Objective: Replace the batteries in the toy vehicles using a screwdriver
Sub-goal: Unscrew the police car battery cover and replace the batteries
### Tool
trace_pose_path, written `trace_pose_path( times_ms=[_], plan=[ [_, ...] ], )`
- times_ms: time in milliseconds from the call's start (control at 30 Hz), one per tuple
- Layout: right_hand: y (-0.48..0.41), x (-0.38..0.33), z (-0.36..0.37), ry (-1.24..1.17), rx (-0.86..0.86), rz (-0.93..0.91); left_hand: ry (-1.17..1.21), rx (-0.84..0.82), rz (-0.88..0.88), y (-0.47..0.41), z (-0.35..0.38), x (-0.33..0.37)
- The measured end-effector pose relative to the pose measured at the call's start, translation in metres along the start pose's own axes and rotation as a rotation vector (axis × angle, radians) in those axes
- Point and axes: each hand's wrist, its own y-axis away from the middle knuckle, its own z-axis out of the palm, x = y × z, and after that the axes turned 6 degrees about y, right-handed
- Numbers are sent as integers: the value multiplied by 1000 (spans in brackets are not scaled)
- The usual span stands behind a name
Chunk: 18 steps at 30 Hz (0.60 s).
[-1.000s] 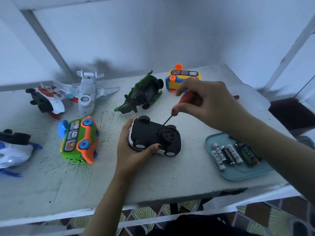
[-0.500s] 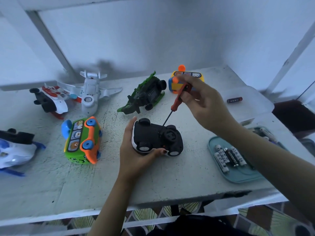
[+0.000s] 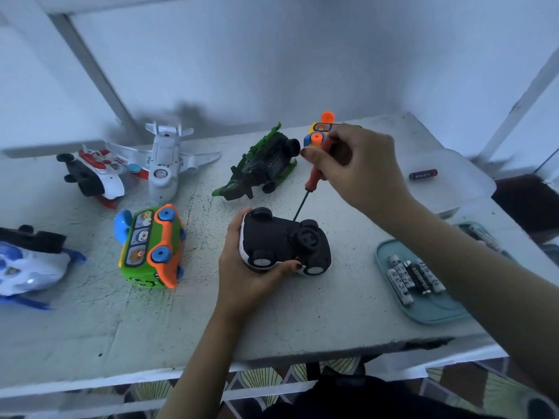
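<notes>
Chiefly, the risk sits at the tip of the screwdriver (image 3: 311, 184). The right hand (image 3: 360, 167) pinches its orange handle between thumb and curled fingers, up above the black-and-white toy car (image 3: 281, 240). The thin shaft slants down and to the left to meet the car's upturned black underside at its far edge, between the two far wheels. Whether the tip is seated in a screw head is too small to tell.

If the shaft is not in line with the screw, the tip could cam out and chew the head. It could also skid across the plastic toward the left hand (image 3: 245, 276), which is clamped around the car's left end with the thumb curled over the near side, close to a near wheel.

The car appears to rest wheels-up on the tabletop (image 3: 302, 316), near the middle. I judge it could rock or spin under a hard push if that grip slackens. A freed screw would be tiny and could roll off the near edge or vanish on the speckled surface.

To the right, the teal tray (image 3: 438, 316) holds several batteries (image 3: 414, 275) side by side, pale and dark ones mixed. One loose battery (image 3: 423, 174) lies farther off to the right. Nothing visible says which are fresh, so spent ones might go back in.
</notes>
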Motion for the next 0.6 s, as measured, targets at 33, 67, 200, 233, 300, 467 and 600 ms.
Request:
trace_pose_path(
  times_ms=[33,67,200,233,300,467,600],
  plan=[
    [0,2,-1,131,2,0,3,0,2,0,0,0],
    [0,5,-2,262,-5,13,7,1,3,0,0,0],
    [2,17,-13,425,-73,70,7,2,7,-1,1,-2],
    [1,20,-15,392,-74,77,7,3,8,-1,1,-2],
    [0,23,-21,199,-73,128,2,6,13,-1,0,-2],
    [6,9,-24,-426,-100,219,4,5,-6,0,0,-3],
    [12,7,-25,30,-51,-81,-5,7,-5,1,0,-4]
  ],
)
